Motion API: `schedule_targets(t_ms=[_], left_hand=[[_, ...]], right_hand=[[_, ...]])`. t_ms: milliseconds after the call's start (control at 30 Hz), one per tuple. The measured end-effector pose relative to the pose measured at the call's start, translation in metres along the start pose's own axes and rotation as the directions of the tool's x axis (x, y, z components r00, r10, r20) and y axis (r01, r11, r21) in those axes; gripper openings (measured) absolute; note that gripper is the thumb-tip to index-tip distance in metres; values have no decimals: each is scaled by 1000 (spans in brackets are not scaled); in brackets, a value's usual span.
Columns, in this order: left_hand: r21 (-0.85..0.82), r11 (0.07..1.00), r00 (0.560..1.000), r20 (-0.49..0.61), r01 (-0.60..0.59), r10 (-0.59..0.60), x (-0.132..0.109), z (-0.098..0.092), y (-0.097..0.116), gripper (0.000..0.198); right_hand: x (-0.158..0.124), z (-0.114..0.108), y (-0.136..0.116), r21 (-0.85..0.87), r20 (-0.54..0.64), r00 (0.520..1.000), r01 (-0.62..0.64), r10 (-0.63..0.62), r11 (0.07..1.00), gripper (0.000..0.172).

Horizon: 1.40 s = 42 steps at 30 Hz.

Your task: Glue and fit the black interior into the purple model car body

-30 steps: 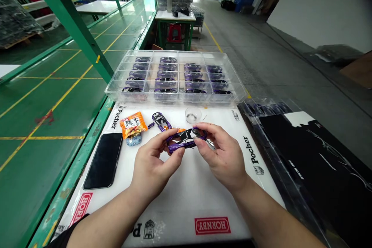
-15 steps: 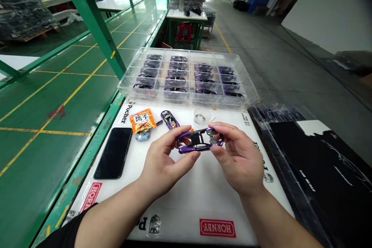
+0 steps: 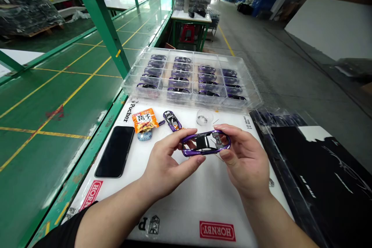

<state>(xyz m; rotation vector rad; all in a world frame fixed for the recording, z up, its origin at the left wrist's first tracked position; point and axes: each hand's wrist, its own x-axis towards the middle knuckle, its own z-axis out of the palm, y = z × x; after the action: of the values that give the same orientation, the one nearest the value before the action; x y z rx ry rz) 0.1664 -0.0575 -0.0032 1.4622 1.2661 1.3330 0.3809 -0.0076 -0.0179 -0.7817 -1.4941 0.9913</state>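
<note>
A purple model car body (image 3: 205,142) with a black roof and open gaps is held level above the white work surface (image 3: 186,209). My left hand (image 3: 171,162) grips its left end between thumb and fingers. Its right end is pinched by my right hand (image 3: 245,159). Just beyond, a second purple car body (image 3: 172,120) lies on the surface, partly behind my left fingers. A small clear round dish (image 3: 204,117) with tiny bits in it stands behind the held body.
A clear divided tray (image 3: 193,99) of purple car bodies stands at the back. To the left lie a black phone (image 3: 115,152), an orange snack packet (image 3: 144,120) and a small blue item (image 3: 144,135). A black sheet (image 3: 322,178) covers trays at right. A green post (image 3: 101,23) rises at left.
Both hands have shifted slightly right in view with the car body, which appears a little nearer. The whole scene has also moved slightly right. Both grips remain.
</note>
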Motion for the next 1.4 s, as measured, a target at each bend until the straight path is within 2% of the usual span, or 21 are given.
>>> schedule_targets(t_ms=[133,233,333,433,533,600,667,733,833,900,1000,1100,1233,1300,1400], left_hand=[[-9,1000,1000,-6,24,-24,-1,1,1,45],[-33,998,999,-2,48,-48,0,1,-1,42],[-41,998,998,56,41,-39,6,-4,-3,40],[27,1000,990,137,-14,10,14,-12,-4,43],[108,991,979,198,-74,51,20,-19,-6,47],[97,994,975,222,-46,24,24,-22,-9,49],[37,999,972,233,17,-25,27,-24,-14,55],[-21,998,974,220,67,-61,31,-24,-22,70],[-82,983,981,118,162,-151,38,-22,-34,91],[-115,967,974,28,228,-227,40,-18,-41,84],[-120,959,965,-20,256,-260,39,-7,-48,61],[-104,961,966,31,258,-256,32,6,-50,50],[-46,965,958,142,259,-250,25,21,-52,40],[21,964,940,216,265,-263,25,26,-56,39],[135,954,906,301,268,-297,26,31,-65,43]], right_hand=[[1,-1,1,36,46,999,5,-7,999,39],[4,-10,2,-2,104,995,-6,6,1000,39],[11,-28,-1,-141,198,980,10,18,990,41],[20,-43,-10,-350,302,952,62,50,935,45],[27,-45,-18,-474,349,937,158,20,866,45],[27,-40,-22,-523,355,934,228,-33,821,44],[26,-35,-24,-562,353,931,289,-91,775,42],[24,-32,-25,-594,337,929,334,-151,731,42],[34,-36,-27,-648,294,928,368,-228,667,43],[55,-44,-27,-705,236,943,333,-236,626,42],[111,-59,-22,-815,96,986,157,-137,558,44],[185,-74,-9,-886,-9,998,24,-69,463,45],[278,-88,16,-925,-103,995,-94,-3,368,35],[316,-89,30,-934,-114,993,-119,35,338,33],[362,-78,53,-940,-81,993,-106,91,324,36]])
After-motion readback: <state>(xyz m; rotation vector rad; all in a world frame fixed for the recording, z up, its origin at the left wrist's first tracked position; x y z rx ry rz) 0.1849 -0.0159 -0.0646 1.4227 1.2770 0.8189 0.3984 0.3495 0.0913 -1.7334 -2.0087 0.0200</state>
